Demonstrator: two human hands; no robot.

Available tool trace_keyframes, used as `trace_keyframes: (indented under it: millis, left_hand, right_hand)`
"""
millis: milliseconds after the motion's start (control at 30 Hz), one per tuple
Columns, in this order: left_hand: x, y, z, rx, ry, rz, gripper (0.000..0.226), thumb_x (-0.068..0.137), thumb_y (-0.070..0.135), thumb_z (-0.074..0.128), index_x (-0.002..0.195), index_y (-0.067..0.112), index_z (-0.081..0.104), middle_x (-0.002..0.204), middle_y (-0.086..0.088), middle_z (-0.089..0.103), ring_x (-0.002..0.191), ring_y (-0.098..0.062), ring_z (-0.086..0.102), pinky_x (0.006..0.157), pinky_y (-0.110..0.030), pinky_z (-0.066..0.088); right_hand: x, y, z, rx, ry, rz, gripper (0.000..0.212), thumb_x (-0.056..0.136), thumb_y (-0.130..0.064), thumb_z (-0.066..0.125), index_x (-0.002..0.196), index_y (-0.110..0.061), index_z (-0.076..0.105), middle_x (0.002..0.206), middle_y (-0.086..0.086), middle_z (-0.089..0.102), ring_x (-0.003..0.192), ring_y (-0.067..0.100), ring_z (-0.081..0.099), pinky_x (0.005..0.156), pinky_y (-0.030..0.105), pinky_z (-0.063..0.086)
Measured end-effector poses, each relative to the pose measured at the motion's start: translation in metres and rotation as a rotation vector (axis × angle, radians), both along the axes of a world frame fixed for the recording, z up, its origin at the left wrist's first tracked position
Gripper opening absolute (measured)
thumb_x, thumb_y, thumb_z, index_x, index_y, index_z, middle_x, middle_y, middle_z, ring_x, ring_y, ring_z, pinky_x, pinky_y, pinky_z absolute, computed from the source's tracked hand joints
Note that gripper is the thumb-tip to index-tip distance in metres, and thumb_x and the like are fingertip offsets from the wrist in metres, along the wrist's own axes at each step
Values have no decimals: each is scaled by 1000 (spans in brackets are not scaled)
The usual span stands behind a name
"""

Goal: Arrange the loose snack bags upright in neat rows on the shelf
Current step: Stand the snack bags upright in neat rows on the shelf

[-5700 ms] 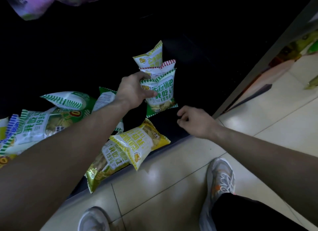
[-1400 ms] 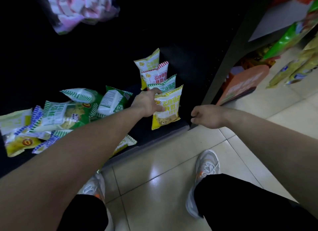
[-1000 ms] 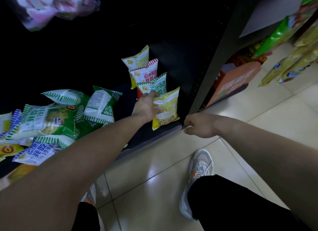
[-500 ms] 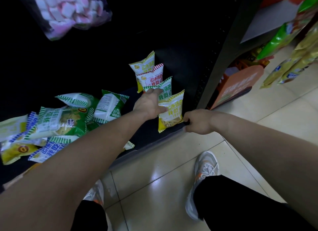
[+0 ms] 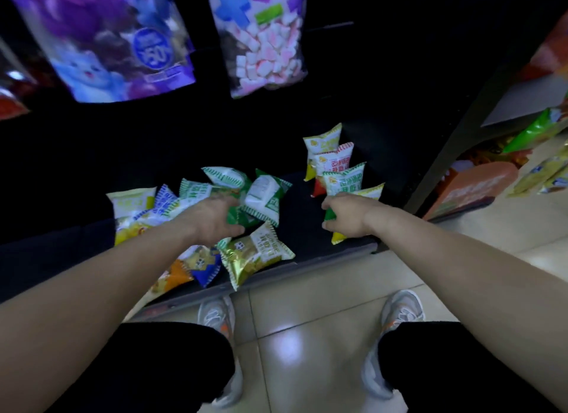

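Right hand (image 5: 347, 215) curled against front yellow bag (image 5: 362, 197), steadying the upright row beyond it on the shelf (image 5: 307, 259). Left hand (image 5: 212, 220) half-open, reaching the green bag (image 5: 264, 197); grasp uncertain. Loose pile lies around left hand.

Four snack bags stand upright in a row (image 5: 336, 169) by the right hand (image 5: 347, 214). Around the left hand (image 5: 212, 220) there's a loose pile (image 5: 215, 215), roughly eight or nine bags, hard to count. Two big hanging bags (image 5: 184, 40) above both hands.
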State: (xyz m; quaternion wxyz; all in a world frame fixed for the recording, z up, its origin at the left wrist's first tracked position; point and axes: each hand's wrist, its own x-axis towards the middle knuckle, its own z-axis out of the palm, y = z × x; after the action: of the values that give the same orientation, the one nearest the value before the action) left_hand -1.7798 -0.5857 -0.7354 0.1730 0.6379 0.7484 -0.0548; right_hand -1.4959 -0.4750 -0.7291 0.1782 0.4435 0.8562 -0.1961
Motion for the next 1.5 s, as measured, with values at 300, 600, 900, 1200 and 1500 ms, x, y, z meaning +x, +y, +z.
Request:
trace_keyframes:
  millis: [300, 600, 900, 1200, 1500]
  left_hand:
    - [-66, -38, -15, -115, -38, 61, 74, 89, 52, 62, 150, 25, 31, 153, -7, 34, 131, -28, 44, 98, -35, 41]
    - [-63, 9, -48, -90, -139, -66, 63, 90, 47, 63, 144, 24, 40, 144, -4, 43, 124, -22, 48, 96, -34, 43]
    - [-56, 11, -64, -149, -180, -105, 59, 91, 46, 61, 143, 24, 42, 141, -2, 46, 120, -18, 49, 93, -30, 43]
    - [-55, 7, -50, -140, -105, -114, 59, 93, 45, 60, 144, 23, 40, 146, -3, 40, 126, -22, 46, 91, -30, 38]
    - [-43, 19, -36, -125, -69, -112, 65, 90, 44, 63, 146, 22, 37, 148, -5, 39, 130, -25, 44, 102, -39, 42]
  right_hand:
    - [-89, -21, -64, -127, 22, -47, 60, 98, -48, 51, 149, -18, 37, 150, 12, 39, 129, 30, 48, 100, 40, 45]
    - [-145, -30, -180, -253, 76, -335, 104, 75, -82, 54, 147, -10, 32, 146, 19, 43, 131, 41, 43, 104, 48, 42]
    - [-140, -11, -197, -324, 220, -443, 132, 24, -98, 64, 130, -19, 57, 134, 9, 53, 122, 26, 51, 97, 40, 49]
    - [-125, -1, -153, -266, 366, -422, 83, 63, -57, 86, 119, -15, 43, 114, 1, 59, 104, 23, 59, 87, 43, 52]
    - [-80, 26, -77, -22, 214, -155, 60, 77, -42, 82, 114, -23, 38, 103, 1, 62, 92, 24, 61, 79, 41, 53]
